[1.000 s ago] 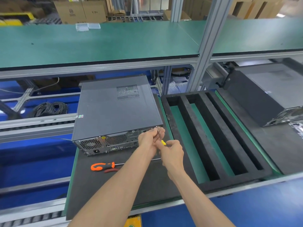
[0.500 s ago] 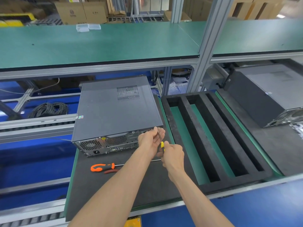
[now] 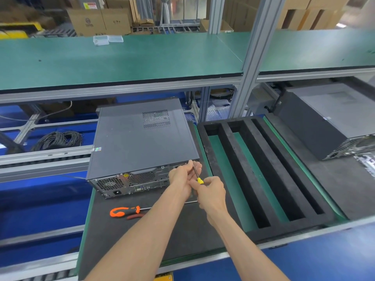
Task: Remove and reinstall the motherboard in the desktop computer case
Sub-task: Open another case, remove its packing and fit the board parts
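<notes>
Desktop computer case (image 3: 142, 138) lies closed on the counter (image 3: 142, 236), rear facing the worker; left hand (image 3: 182, 177) steadies the shaft while right hand (image 3: 213, 193) grips the yellow-handled screwdriver (image 3: 197, 175), apparently working a cover screw.

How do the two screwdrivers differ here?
The yellow-handled screwdriver is held by both hands, angled up at the case's rear corner; the orange-handled screwdriver lies flat and untouched on the black mat. Its handle looks bulkier. Both have slim metal shafts.
</notes>
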Available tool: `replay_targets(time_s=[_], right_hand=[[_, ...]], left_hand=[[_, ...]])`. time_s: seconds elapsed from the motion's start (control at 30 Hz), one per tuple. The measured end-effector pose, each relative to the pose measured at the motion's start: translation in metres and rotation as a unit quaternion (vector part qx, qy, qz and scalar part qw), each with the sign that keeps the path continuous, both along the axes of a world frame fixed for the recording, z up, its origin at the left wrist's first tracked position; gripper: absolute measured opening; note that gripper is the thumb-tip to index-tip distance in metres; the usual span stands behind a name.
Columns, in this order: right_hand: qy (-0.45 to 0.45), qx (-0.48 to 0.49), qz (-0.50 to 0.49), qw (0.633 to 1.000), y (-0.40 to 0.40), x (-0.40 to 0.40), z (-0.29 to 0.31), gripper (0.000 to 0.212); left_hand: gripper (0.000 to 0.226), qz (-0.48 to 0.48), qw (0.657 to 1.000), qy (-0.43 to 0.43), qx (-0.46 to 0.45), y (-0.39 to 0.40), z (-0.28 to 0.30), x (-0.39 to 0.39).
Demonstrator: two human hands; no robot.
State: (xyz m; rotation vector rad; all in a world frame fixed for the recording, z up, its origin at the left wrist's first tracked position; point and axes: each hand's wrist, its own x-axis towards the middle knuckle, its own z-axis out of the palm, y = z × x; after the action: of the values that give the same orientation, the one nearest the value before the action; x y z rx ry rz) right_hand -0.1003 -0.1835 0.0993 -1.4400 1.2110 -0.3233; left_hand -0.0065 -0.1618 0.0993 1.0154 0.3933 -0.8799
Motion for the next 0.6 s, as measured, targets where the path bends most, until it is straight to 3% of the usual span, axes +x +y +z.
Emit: replay_targets(time_s=[0.07,0.13,0.6], right_hand=[[-0.042,0.038,-0.015,0.998,-0.002,-0.001,0.002,0.020],[-0.050,0.048,-0.018,0.997,-0.003,-0.004,0.004,0.027],[-0.036,-0.031,-0.051,0.998,0.005,-0.014,0.001,0.034]], left_hand=[[0.010,-0.003,1.000,0.000,-0.008,0.000,-0.002,0.001],[0.011,0.000,1.000,0.003,-0.014,0.000,-0.002,0.000],[0.015,0.077,0.996,0.032,-0.034,-0.011,0.001,-0.016]])
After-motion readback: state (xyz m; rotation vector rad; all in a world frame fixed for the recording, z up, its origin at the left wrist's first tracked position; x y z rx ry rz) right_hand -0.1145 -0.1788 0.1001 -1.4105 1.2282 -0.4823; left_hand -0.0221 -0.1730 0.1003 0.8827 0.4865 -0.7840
